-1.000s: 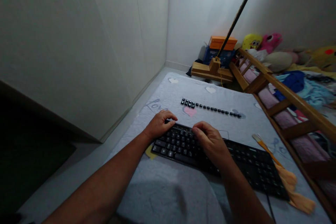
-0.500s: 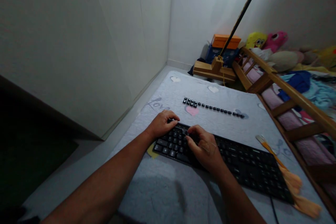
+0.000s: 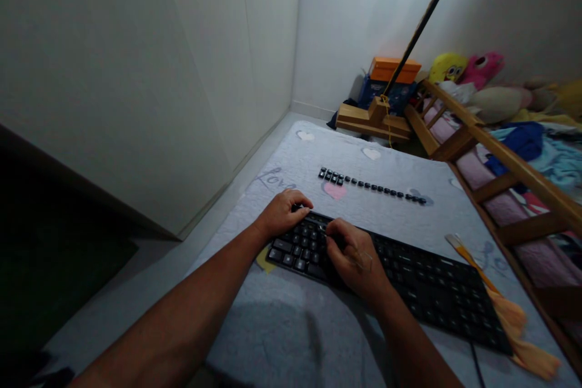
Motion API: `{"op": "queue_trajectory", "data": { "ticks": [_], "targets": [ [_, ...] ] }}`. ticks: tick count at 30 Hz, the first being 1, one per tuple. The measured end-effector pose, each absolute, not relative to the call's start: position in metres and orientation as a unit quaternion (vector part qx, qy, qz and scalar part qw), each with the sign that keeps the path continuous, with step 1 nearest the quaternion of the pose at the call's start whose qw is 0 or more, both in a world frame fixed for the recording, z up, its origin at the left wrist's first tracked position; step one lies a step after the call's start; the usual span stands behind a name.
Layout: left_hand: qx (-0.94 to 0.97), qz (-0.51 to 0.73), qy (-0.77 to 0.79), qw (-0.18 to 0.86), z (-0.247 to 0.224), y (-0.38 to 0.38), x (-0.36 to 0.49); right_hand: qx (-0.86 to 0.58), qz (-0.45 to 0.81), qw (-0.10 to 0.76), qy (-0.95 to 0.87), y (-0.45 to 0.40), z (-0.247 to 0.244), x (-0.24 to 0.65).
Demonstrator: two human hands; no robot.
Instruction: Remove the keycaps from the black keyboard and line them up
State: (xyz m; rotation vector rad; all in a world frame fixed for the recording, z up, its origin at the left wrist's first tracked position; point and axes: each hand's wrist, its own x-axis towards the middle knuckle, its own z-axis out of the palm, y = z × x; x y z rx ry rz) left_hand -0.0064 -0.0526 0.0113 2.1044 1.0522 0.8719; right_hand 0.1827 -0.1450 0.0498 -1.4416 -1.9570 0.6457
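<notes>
A black keyboard (image 3: 431, 294) lies at a slant on the patterned cloth. My left hand (image 3: 284, 213) grips its upper left corner, with the thumb on the top edge and the fingers curled over the far side. Over the keys of the left part is my right hand (image 3: 354, 254), its thumb and index finger bent close together at the upper rows. Whatever sits between those fingertips is too small to make out. Beyond the keyboard, loose black keycaps (image 3: 373, 187) form a long row, doubled at its left end.
A brush (image 3: 459, 245) and an orange cloth (image 3: 530, 354) lie by the keyboard's right end. A wooden rail (image 3: 513, 163) borders the right side, a white cabinet (image 3: 204, 73) the left. A wooden stand (image 3: 373, 118) is behind the far edge.
My right hand's fingers have drawn closer together over the keys, with a slight shift to the right. My left hand keeps its hold. The whole view has moved slightly.
</notes>
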Motion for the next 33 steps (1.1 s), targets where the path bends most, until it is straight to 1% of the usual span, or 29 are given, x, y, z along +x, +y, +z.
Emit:
{"op": "queue_trajectory", "data": {
  "ticks": [4,14,33],
  "targets": [
    [0.798,0.331,0.399,0.308,0.0104,-0.0523,-0.0066,-0.558,0.237,0.315,-0.730,-0.1457,0.0494,0.1828],
    [0.800,0.327,0.398,0.308,0.0101,-0.0520,-0.0064,-0.570,0.171,0.319,-0.738,-0.1430,0.0432,0.1796],
    [0.798,0.328,0.400,0.310,0.0109,-0.0529,-0.0057,-0.604,0.178,0.314,-0.711,-0.1381,0.0459,0.1782]
  ]
}}
